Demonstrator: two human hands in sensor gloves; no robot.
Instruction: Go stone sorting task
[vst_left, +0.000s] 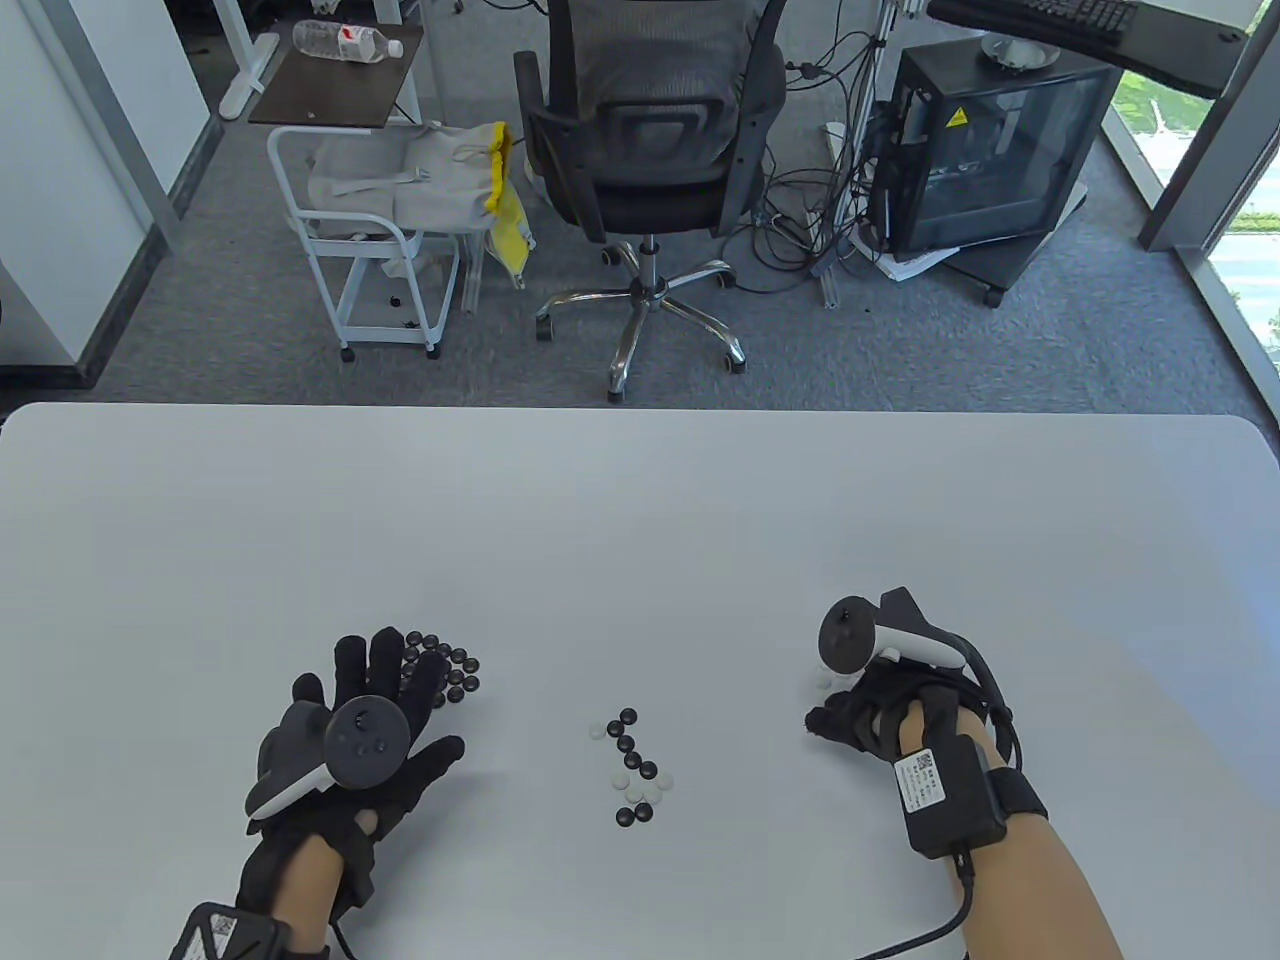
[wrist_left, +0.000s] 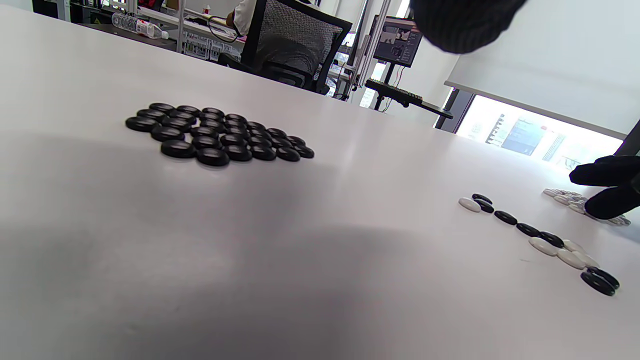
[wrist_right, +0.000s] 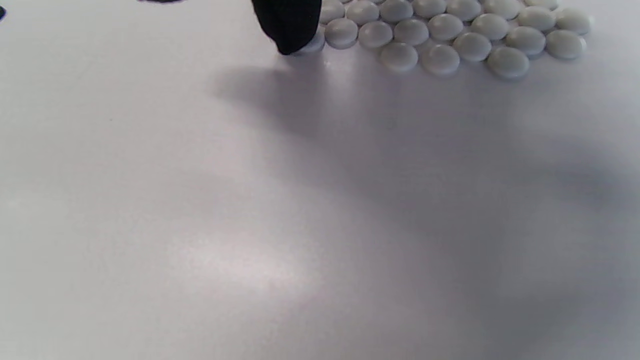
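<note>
The left hand (vst_left: 350, 740) lies flat with its fingers spread and straight, holding nothing; its fingertips reach over the near edge of the pile of black stones (wrist_left: 215, 132), which sits packed together on the white table (vst_left: 640, 520). The right hand (vst_left: 870, 715) is curled, palm down, and one gloved fingertip (wrist_right: 290, 30) touches a stone at the edge of the pile of white stones (wrist_right: 450, 30); whether it pinches that stone I cannot tell. Between the two hands, a loose line of mixed black and white stones (vst_left: 632, 765) lies unsorted, well apart from both piles.
</note>
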